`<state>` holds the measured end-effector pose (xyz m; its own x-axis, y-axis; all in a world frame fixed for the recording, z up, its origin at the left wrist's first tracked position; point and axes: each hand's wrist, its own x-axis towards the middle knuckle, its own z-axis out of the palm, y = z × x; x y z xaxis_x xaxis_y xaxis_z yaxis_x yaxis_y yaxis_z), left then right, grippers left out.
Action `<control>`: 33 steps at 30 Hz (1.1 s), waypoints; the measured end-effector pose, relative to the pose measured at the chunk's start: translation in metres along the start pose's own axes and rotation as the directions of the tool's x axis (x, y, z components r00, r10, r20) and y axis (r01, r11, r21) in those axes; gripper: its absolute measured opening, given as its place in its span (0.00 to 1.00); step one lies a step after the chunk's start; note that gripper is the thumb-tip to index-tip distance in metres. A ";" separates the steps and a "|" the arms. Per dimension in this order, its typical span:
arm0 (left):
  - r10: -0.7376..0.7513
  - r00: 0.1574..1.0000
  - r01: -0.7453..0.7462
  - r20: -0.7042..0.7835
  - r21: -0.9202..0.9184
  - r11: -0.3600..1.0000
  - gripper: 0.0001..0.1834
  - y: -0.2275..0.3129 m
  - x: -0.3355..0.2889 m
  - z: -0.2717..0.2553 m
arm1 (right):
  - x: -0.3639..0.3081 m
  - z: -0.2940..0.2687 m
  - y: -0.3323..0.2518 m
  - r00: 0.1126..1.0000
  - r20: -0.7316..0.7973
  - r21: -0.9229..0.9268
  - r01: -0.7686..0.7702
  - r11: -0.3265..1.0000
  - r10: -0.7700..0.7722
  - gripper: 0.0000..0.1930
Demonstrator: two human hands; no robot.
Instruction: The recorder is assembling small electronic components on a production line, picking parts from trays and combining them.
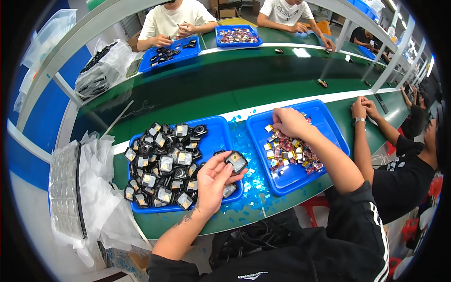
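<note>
My left hand [212, 183] grips a black, squarish watch-like casing [236, 162] between thumb and fingers, its grey and gold inner side turned up. It is held over the gap between two blue trays. Under and beyond that hand, the left tray [217, 134] bears a heap of similar black casings [165, 163]. My right hand [292, 123] reaches into the right tray [329, 129], fingers bent and drawn together at the far side of a pile of small white, yellow and reddish parts [295, 152]. Its fingertips are partly hidden, so what they pinch cannot be made out.
Small blue film scraps [251, 183] litter the green bench between the trays. Clear moulded trays [65, 192] and white wrapping sheets [96, 197] stand at the left. Beyond runs a green belt [211, 94] with white edges. Co-workers sit across it and close by on my right.
</note>
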<state>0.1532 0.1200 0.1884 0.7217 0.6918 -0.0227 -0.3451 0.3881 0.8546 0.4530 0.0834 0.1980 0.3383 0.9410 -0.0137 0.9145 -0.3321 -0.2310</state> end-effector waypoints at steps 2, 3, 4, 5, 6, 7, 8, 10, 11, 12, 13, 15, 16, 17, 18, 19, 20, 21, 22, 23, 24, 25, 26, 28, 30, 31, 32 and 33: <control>-0.007 1.000 0.007 0.006 0.012 1.000 0.19 -0.001 -0.001 0.003 | -0.007 0.001 0.009 0.991 -0.110 0.222 0.098 0.970 -0.075 0.07; -0.004 1.000 0.004 0.002 0.030 1.000 0.19 0.001 -0.001 0.004 | -0.011 -0.005 0.005 0.990 -0.115 0.222 0.104 0.969 -0.080 0.07; -0.001 1.000 0.001 0.003 0.027 1.000 0.19 0.002 0.000 0.005 | -0.020 -0.015 -0.002 0.976 -0.211 0.245 0.101 0.964 -0.049 0.07; 0.008 1.000 -0.007 -0.003 0.028 1.000 0.19 0.002 0.000 0.005 | -0.029 -0.027 -0.007 0.953 -0.304 0.267 0.099 0.959 -0.013 0.07; 0.021 1.000 -0.020 -0.023 0.037 0.999 0.19 0.006 -0.004 0.004 | -0.039 -0.039 -0.018 0.953 -0.303 0.271 0.110 0.956 -0.024 0.07; 0.014 1.000 -0.014 -0.016 0.029 0.999 0.19 0.004 -0.003 0.002 | -0.054 -0.052 -0.024 0.972 -0.235 0.419 0.077 0.905 0.026 0.07; 0.039 0.999 -0.038 -0.018 0.073 0.997 0.19 0.004 -0.005 0.002 | -0.066 -0.061 -0.028 0.985 -0.161 0.558 0.039 0.829 0.062 0.08; 0.047 0.999 -0.047 0.008 0.131 0.990 0.18 0.002 -0.007 -0.001 | -0.080 -0.058 -0.021 0.989 -0.146 0.638 0.066 0.767 0.037 0.09; 0.052 0.999 -0.053 0.014 0.112 0.992 0.17 0.001 -0.007 0.001 | -0.086 -0.054 -0.019 0.989 -0.143 0.681 0.072 0.728 0.037 0.08; 0.088 0.995 -0.094 0.042 0.180 0.979 0.17 -0.001 -0.005 0.001 | -0.092 -0.048 -0.022 0.987 -0.157 0.723 0.090 0.685 0.035 0.08; 0.120 0.991 -0.133 0.067 0.250 0.959 0.16 -0.001 -0.005 0.000 | -0.098 -0.039 -0.029 0.985 -0.167 0.766 0.110 0.633 0.031 0.09; 0.148 0.985 -0.169 0.088 0.309 0.936 0.15 -0.005 -0.006 0.003 | -0.112 -0.029 -0.045 0.997 -0.076 0.840 0.052 0.540 0.022 0.09; 0.161 0.979 -0.196 0.127 0.346 0.918 0.15 -0.004 -0.006 0.005 | -0.117 -0.023 -0.054 0.996 -0.086 0.860 0.056 0.508 0.035 0.09; 0.171 0.971 -0.223 0.165 0.381 0.897 0.15 -0.005 -0.006 0.008 | -0.123 -0.018 -0.062 0.994 -0.095 0.878 0.061 0.475 0.048 0.09; 0.150 0.972 -0.216 0.181 0.438 0.873 0.16 -0.006 -0.008 0.008 | -0.126 -0.015 -0.070 0.993 -0.117 0.889 0.091 0.449 0.030 0.08; 0.144 0.973 -0.214 0.182 0.463 0.860 0.16 -0.004 -0.010 0.013 | -0.127 -0.011 -0.078 0.994 -0.107 0.896 0.090 0.435 0.013 0.08; 0.169 0.959 -0.264 0.226 0.509 0.819 0.15 -0.008 -0.010 0.011 | -0.127 -0.008 -0.087 0.996 -0.093 0.923 0.089 0.374 -0.009 0.07; 0.184 0.940 -0.317 0.286 0.540 0.780 0.15 -0.012 -0.007 0.012 | -0.129 -0.006 -0.091 0.996 -0.083 0.943 0.082 0.321 -0.013 0.07; 0.073 0.967 -0.200 0.246 0.542 0.816 0.13 -0.005 -0.010 0.019 | -0.128 -0.002 -0.095 0.996 -0.085 0.944 0.091 0.318 -0.035 0.07; 0.069 0.968 -0.194 0.243 0.543 0.817 0.13 -0.008 -0.011 0.017 | -0.128 0.001 -0.099 0.996 -0.081 0.945 0.087 0.315 -0.033 0.07; 0.139 0.955 -0.269 0.262 0.569 0.777 0.12 -0.013 -0.011 0.013 | -0.128 0.005 -0.103 0.996 -0.075 0.949 0.084 0.303 -0.043 0.07; 0.207 0.936 -0.341 0.284 0.591 0.731 0.11 -0.015 -0.011 0.011 | -0.128 0.008 -0.105 0.996 -0.069 0.953 0.081 0.291 -0.052 0.07; 0.226 0.934 -0.352 0.277 0.597 0.721 0.09 -0.015 -0.011 0.011 | -0.126 0.012 -0.105 0.993 -0.096 0.954 0.111 0.278 -0.068 0.07; 0.144 0.964 -0.245 0.224 0.528 0.813 0.09 -0.015 -0.012 0.009 | -0.124 0.012 -0.105 0.992 -0.103 0.957 0.118 0.266 -0.069 0.06; 0.029 0.982 -0.107 0.188 0.419 0.902 0.08 -0.016 -0.011 0.005 | -0.125 0.012 -0.103 0.992 -0.108 0.959 0.123 0.255 -0.071 0.06; 0.028 0.982 -0.105 0.185 0.418 0.902 0.08 -0.016 -0.010 0.004 | -0.126 0.013 -0.101 0.991 -0.085 0.959 0.109 0.263 -0.101 0.05; 0.061 0.973 -0.162 0.225 0.462 0.872 0.08 -0.016 -0.009 0.004 | -0.127 0.014 -0.100 0.989 -0.060 0.958 0.094 0.272 -0.132 0.06; 0.088 0.960 -0.216 0.267 0.500 0.838 0.08 -0.016 -0.010 0.005 | -0.127 0.014 -0.099 0.990 -0.054 0.958 0.088 0.274 -0.130 0.06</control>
<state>0.1546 0.1042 0.1774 0.8223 0.5356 0.1920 -0.1451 -0.1289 0.9810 0.3163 -0.0022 0.2089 0.2280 0.9712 0.0693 0.0678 0.0552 -0.9962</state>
